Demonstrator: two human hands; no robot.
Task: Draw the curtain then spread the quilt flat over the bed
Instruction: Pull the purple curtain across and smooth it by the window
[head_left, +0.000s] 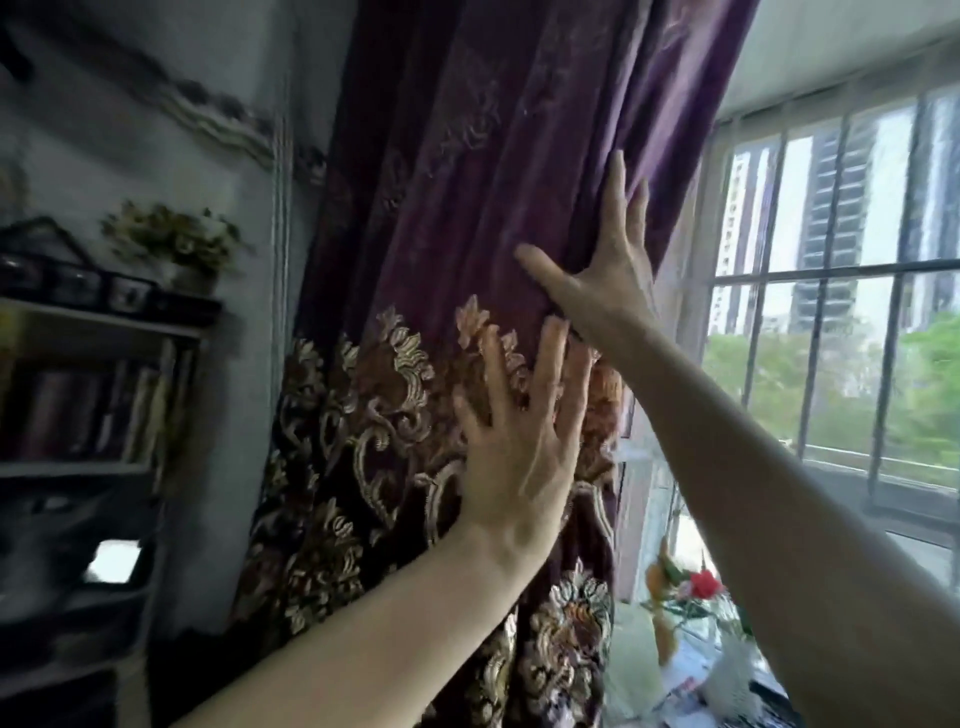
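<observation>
Daylight fills the barred window (841, 322) at right; both my hands, left hand (519, 462) and right hand (602, 280), lie spread flat on the purple curtain (441, 218), neither grip closed. Drawing it comes first; next I need hold of its edge.

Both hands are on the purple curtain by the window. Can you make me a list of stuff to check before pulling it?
1. Right hand on the curtain: ok, it lies at the edge nearest the window, fingers open.
2. Left hand on the curtain: ok, spread flat on the gold embroidered part.
3. Real grip on the cloth: not ok, neither hand is closed around it.
4. Window covered: not ok, the bars and buildings show.
5. Flowers below the window safe from the swinging cloth: cannot tell, they stand close to the hem.
6. Curtain rail runs freely: cannot tell, it is out of view.
</observation>
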